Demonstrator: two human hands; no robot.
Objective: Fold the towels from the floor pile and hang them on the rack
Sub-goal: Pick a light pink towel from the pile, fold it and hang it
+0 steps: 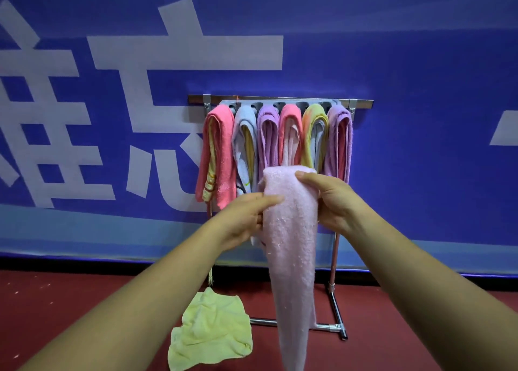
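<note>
Item under handling: a pale pink terry towel (291, 230), folded lengthwise into a long narrow strip. It is held up between both hands, and its tail hangs straight down below them, narrowing to the bottom edge of the view.

Left hand (246, 216): it pinches the towel's left edge, with the thumb on the near face and the fingers laid close together along the cloth.

Right hand (333, 199): it grips the towel's upper right corner, with the thumb over the folded top edge and the fingers curled behind the cloth.

Directly beyond both hands stands a metal tube rack (196, 99). A row of six folded towels (290, 129) hangs side by side on it: pink, pale grey with yellow, lilac, pink, yellow-green, lilac.

Below the left hand a crumpled pale yellow towel (210, 328) lies on the dark red floor (84, 300), at the rack's foot.

Writing: a blue banner wall (392, 62) behind the rack bears large white Chinese characters. The one above and left of the hands appears to be 志, partly hidden by the towels. The others are cut off and cannot be read. No label can be read on any towel.
</note>
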